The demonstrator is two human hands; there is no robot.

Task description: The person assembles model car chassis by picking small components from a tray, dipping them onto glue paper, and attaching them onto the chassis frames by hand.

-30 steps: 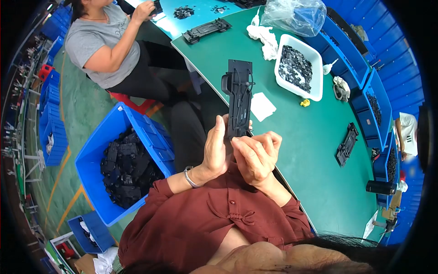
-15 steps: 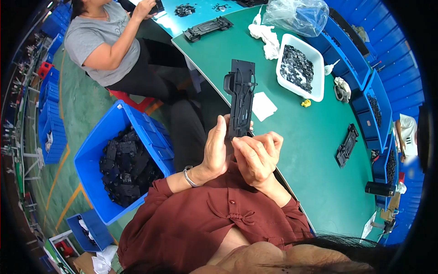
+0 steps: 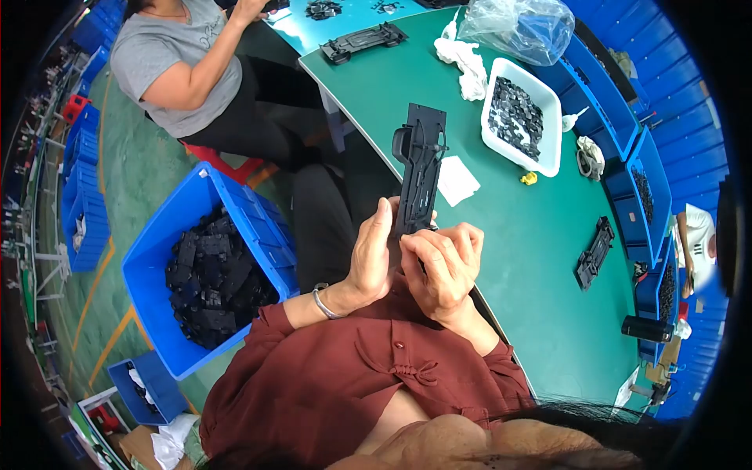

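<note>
Green table (image 3: 509, 258) beside me, left hand (image 3: 370, 254) gripping the black plastic part (image 3: 421, 168), right fingertips (image 3: 407, 239) pinched at its near end

The left hand (image 3: 370, 254) holds the lower end of a long black part (image 3: 423, 168), tilted upward. The right hand (image 3: 445, 270) has its bent fingers at that end. Beyond, on the green table (image 3: 540, 290), a white tub (image 3: 560, 133) holds small black pieces (image 3: 515, 117). Left of the table, a blue bin (image 3: 157, 301) holds a heap of black parts (image 3: 207, 282).
</note>
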